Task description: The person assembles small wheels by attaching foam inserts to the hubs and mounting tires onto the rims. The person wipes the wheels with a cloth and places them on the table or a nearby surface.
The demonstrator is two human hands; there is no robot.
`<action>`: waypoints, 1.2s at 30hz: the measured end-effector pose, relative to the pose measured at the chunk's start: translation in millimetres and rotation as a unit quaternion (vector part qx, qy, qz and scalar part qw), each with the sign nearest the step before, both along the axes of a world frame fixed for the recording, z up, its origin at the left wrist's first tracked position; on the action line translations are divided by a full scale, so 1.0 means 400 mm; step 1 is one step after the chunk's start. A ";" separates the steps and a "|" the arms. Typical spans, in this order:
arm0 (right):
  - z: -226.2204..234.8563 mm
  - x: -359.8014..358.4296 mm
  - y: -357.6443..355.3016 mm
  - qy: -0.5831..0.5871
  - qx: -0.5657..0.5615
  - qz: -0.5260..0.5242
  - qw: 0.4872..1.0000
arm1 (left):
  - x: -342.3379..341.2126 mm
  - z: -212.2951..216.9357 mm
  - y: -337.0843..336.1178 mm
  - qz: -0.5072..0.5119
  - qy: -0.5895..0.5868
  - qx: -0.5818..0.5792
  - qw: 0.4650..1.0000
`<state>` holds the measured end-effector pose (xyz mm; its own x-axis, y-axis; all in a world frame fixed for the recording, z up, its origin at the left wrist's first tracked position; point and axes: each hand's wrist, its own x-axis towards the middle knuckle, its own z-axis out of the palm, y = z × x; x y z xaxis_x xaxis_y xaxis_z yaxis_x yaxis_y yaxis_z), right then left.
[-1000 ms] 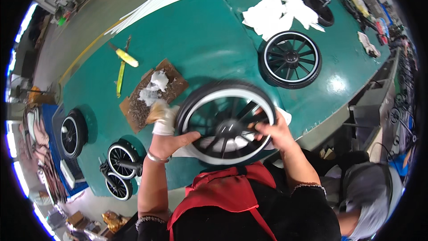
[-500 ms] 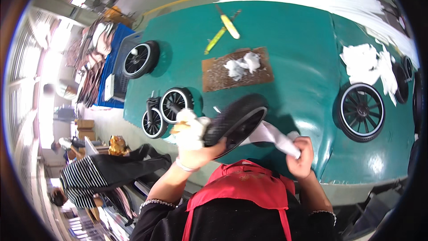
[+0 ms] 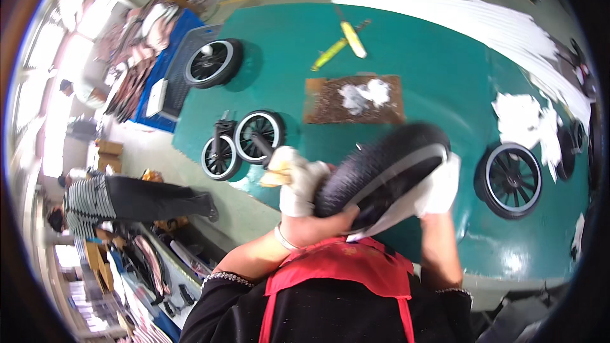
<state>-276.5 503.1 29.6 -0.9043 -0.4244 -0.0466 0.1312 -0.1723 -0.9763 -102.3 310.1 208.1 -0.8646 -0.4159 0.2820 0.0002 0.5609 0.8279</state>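
In front of my apron, a black-tyred wheel (image 3: 387, 162) is held tilted above the table, blurred by motion. My left hand (image 3: 311, 216) grips its lower left side, bare thumb on the rim, with white wrapping over the fingers and a yellowish piece at its outer edge. At the wheel's right side is my right hand (image 3: 440, 185), its fingers largely hidden by a white cloth (image 3: 400, 211) that stretches along the wheel's lower edge. Beyond the wheel, crumpled white material (image 3: 365, 95) lies on a brown cardboard piece (image 3: 318, 114).
On the green table (image 3: 438, 44) lie two yellow-handled knives (image 3: 343, 41), a wheel (image 3: 215, 63) at far left, a twin-wheel assembly (image 3: 259, 136) nearer, and another wheel (image 3: 511, 181) at right. White strips (image 3: 457, 16) line the far edge. A person (image 3: 95, 200) stands at left.
My right hand has moved up to the wheel's right side, bringing the white cloth against it. The wheel and my left hand have shifted right. The whole view has turned slightly.
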 end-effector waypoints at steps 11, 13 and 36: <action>0.139 0.173 0.104 -0.081 0.053 0.301 0.949 | -0.009 -0.187 0.006 0.041 -0.016 0.352 0.935; 0.014 0.179 0.240 -0.008 0.293 0.102 0.951 | -0.008 -0.167 -0.064 0.083 0.066 0.690 0.716; -0.016 -0.017 0.386 0.107 0.374 -0.228 0.893 | -0.281 -0.478 -0.409 0.247 0.123 0.676 0.683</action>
